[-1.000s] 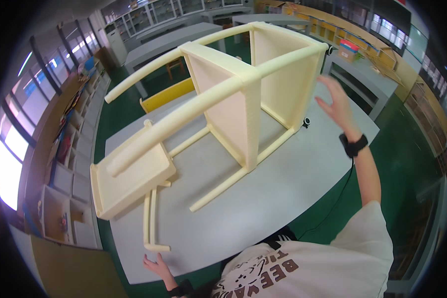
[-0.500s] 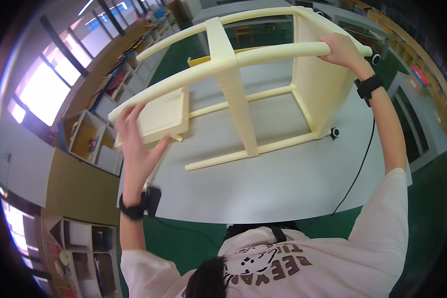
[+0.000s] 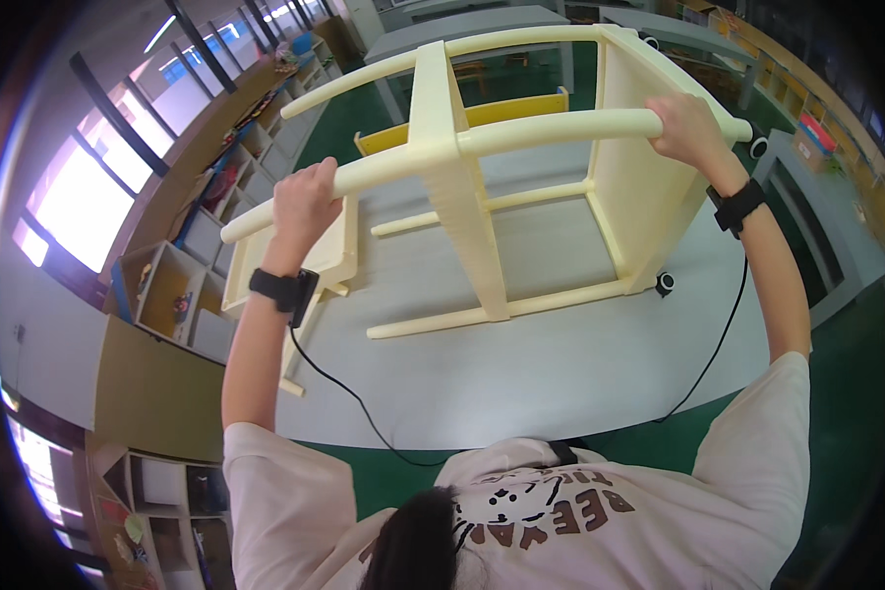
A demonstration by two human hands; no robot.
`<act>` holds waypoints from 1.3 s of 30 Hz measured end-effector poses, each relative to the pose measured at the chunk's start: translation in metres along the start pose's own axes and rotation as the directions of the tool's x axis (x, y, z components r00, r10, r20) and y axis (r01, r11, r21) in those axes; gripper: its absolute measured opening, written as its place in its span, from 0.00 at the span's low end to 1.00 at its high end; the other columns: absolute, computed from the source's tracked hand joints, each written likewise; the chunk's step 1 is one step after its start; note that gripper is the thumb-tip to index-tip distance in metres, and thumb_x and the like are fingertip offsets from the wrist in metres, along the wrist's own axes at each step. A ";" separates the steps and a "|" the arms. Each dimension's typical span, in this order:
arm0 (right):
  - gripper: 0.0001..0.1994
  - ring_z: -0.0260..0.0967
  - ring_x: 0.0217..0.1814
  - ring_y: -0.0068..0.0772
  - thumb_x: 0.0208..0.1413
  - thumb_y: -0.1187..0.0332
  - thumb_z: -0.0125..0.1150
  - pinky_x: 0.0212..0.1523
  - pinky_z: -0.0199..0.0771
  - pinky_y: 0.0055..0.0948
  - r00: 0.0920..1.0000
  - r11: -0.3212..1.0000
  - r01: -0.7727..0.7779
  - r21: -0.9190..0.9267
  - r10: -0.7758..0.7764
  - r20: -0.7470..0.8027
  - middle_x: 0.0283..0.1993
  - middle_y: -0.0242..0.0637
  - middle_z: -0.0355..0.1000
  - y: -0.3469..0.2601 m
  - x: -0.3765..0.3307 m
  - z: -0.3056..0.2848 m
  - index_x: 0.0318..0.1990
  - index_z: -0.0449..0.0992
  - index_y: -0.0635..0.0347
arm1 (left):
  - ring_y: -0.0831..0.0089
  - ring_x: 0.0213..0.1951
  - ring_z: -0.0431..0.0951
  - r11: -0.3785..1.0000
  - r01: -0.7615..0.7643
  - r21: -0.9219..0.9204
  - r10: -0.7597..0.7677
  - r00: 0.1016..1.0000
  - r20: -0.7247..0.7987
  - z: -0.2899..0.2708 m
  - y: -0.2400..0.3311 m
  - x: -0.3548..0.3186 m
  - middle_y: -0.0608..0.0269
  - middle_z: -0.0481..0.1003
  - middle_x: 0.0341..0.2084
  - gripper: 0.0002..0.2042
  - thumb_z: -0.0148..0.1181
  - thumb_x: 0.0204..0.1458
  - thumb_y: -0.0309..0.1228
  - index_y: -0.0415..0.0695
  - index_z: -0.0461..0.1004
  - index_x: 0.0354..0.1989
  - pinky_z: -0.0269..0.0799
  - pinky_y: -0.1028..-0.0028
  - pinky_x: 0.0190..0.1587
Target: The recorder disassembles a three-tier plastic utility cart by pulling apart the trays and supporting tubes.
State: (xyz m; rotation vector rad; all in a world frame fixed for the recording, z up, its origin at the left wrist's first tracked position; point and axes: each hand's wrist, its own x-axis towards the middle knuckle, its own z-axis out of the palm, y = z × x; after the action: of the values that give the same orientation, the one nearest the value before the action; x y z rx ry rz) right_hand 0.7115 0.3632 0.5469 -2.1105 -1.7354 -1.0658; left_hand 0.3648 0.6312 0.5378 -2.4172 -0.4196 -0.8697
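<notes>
A cream-coloured shelf trolley lies on its side on the pale grey table, with its poles running left to right. My left hand is closed round the left part of the raised near pole. Further right, my right hand grips that same pole close to the end panel. Black-and-white castors, such as the near one, stick out past this panel. Left of the trolley, partly behind my left forearm, rests a separate cream tray. A cream rod shows below the tray.
Black cables trail from the bands on both my wrists. Behind the table stands a yellow piece of furniture. Low shelving lines the left side, and grey tables stand at the back.
My left hand has gone from open beside the near pole to closed round it, moving up and right. My right hand keeps its grip. The trolley's raised side appears slightly lower in view.
</notes>
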 end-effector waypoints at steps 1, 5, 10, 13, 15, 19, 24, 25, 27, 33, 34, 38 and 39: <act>0.04 0.62 0.23 0.47 0.29 0.71 0.52 0.24 0.62 0.38 1.000 1.000 0.006 -0.007 -0.006 -0.020 0.17 0.43 0.64 0.002 -0.002 0.001 0.18 0.65 0.58 | 0.61 0.21 0.69 1.000 0.005 -0.013 -0.006 1.000 -0.007 0.003 -0.002 0.000 0.60 0.66 0.14 0.08 0.52 0.30 0.25 0.43 0.61 0.21 0.65 0.67 0.21; 0.04 0.62 0.22 0.47 0.29 0.71 0.52 0.23 0.62 0.38 1.000 1.000 -0.023 -0.012 0.023 0.019 0.16 0.43 0.64 0.005 -0.010 0.007 0.17 0.65 0.59 | 0.59 0.22 0.69 0.992 -0.013 -0.126 0.020 0.998 0.055 0.011 0.001 0.004 0.57 0.67 0.15 0.08 0.53 0.30 0.24 0.43 0.62 0.22 0.64 0.65 0.23; 0.04 0.62 0.22 0.47 0.29 0.71 0.52 0.23 0.61 0.37 1.000 1.000 0.000 -0.031 0.001 0.018 0.16 0.43 0.63 0.003 -0.006 0.010 0.17 0.65 0.59 | 0.55 0.22 0.68 0.971 0.014 -0.239 0.032 0.981 0.190 0.007 -0.003 0.011 0.53 0.66 0.14 0.06 0.51 0.30 0.23 0.40 0.63 0.20 0.64 0.63 0.25; 0.04 0.62 0.22 0.46 0.29 0.71 0.52 0.23 0.61 0.37 1.000 0.999 0.001 -0.049 0.000 0.019 0.16 0.43 0.63 0.007 -0.005 0.009 0.17 0.65 0.59 | 0.54 0.23 0.67 0.951 0.029 -0.309 0.053 0.966 0.254 0.003 -0.003 0.016 0.51 0.66 0.14 0.05 0.51 0.30 0.23 0.40 0.65 0.20 0.63 0.63 0.26; 0.04 0.62 0.22 0.46 0.29 0.71 0.52 0.23 0.61 0.37 1.000 0.999 0.006 -0.050 -0.005 0.018 0.16 0.43 0.63 0.006 -0.005 0.008 0.17 0.65 0.59 | 0.53 0.23 0.67 0.933 0.040 -0.357 0.065 0.959 0.277 0.000 -0.005 0.019 0.49 0.66 0.15 0.05 0.51 0.29 0.23 0.39 0.66 0.20 0.63 0.64 0.26; 0.04 0.62 0.23 0.46 0.29 0.71 0.52 0.23 0.61 0.37 1.000 1.000 0.019 -0.019 -0.018 0.008 0.17 0.42 0.64 0.003 -0.002 0.005 0.17 0.64 0.59 | 0.55 0.20 0.66 0.825 0.156 -0.544 0.144 0.872 0.468 -0.005 -0.015 0.027 0.48 0.65 0.13 0.06 0.49 0.27 0.22 0.35 0.65 0.17 0.62 0.67 0.26; 0.09 0.63 0.29 0.45 0.30 0.69 0.55 0.28 0.63 0.36 0.990 0.998 -0.056 -0.030 0.060 0.126 0.23 0.42 0.66 0.001 0.000 -0.005 0.25 0.67 0.58 | 0.65 0.15 0.66 0.772 0.170 -0.612 0.269 0.785 0.557 -0.003 -0.023 0.039 0.53 0.63 0.10 0.06 0.48 0.24 0.22 0.33 0.63 0.15 0.62 0.73 0.20; 0.15 0.64 0.33 0.44 0.29 0.67 0.57 0.32 0.63 0.35 0.966 0.992 -0.115 -0.046 0.122 0.227 0.29 0.42 0.67 -0.005 0.004 -0.012 0.31 0.69 0.56 | 0.69 0.12 0.65 0.735 0.281 -0.617 0.251 0.733 0.632 -0.004 -0.025 0.039 0.56 0.63 0.09 0.06 0.49 0.24 0.22 0.34 0.63 0.16 0.60 0.75 0.17; 0.31 0.60 0.44 0.43 0.27 0.61 0.63 0.41 0.60 0.36 0.999 0.998 0.048 0.038 -0.048 0.011 0.42 0.41 0.63 -0.043 0.009 -0.031 0.47 0.63 0.50 | 0.73 0.10 0.64 0.695 0.398 -0.599 0.226 0.669 0.708 -0.005 -0.030 0.036 0.60 0.63 0.09 0.07 0.49 0.24 0.22 0.34 0.63 0.16 0.59 0.78 0.13; 0.38 0.62 0.40 0.39 0.23 0.50 0.65 0.40 0.61 0.33 0.991 0.962 0.128 0.240 -0.116 -0.066 0.49 0.39 0.57 -0.183 0.063 -0.026 0.49 0.62 0.51 | 0.78 0.07 0.63 0.619 0.481 -0.620 0.322 0.565 0.760 -0.018 -0.018 0.044 0.65 0.62 0.06 0.06 0.53 0.24 0.22 0.37 0.62 0.12 0.56 0.81 0.10; 0.33 0.64 0.35 0.38 0.25 0.51 0.64 0.36 0.63 0.33 0.991 0.975 0.130 0.182 -0.120 -0.064 0.48 0.38 0.59 -0.195 0.071 -0.013 0.44 0.64 0.53 | 0.78 0.07 0.62 0.606 0.502 -0.617 0.347 0.531 0.773 -0.017 -0.019 0.046 0.65 0.62 0.06 0.06 0.53 0.23 0.22 0.38 0.61 0.11 0.56 0.81 0.10; 0.22 0.66 0.23 0.36 0.28 0.55 0.61 0.22 0.66 0.31 0.994 0.955 0.100 0.279 -0.110 0.023 0.41 0.35 0.63 -0.200 0.084 0.007 0.32 0.68 0.59 | 0.79 0.06 0.61 0.549 0.550 -0.629 0.408 0.481 0.776 -0.013 -0.021 0.048 0.65 0.61 0.05 0.07 0.54 0.22 0.22 0.38 0.60 0.09 0.55 0.81 0.09; 0.22 0.66 0.23 0.36 0.28 0.55 0.61 0.22 0.66 0.31 0.993 0.955 0.103 0.279 -0.115 0.026 0.41 0.35 0.63 -0.202 0.084 0.009 0.32 0.68 0.59 | 0.79 0.06 0.61 0.545 0.554 -0.629 0.407 0.482 0.776 -0.012 -0.023 0.046 0.65 0.61 0.05 0.07 0.54 0.22 0.22 0.38 0.60 0.09 0.55 0.81 0.09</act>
State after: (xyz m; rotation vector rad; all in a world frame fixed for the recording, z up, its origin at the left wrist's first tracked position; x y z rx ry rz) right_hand 0.5338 0.4901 0.5387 -1.8961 -1.9138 -0.7543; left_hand 0.3828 0.6481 0.5841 -3.7298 -0.5626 0.5437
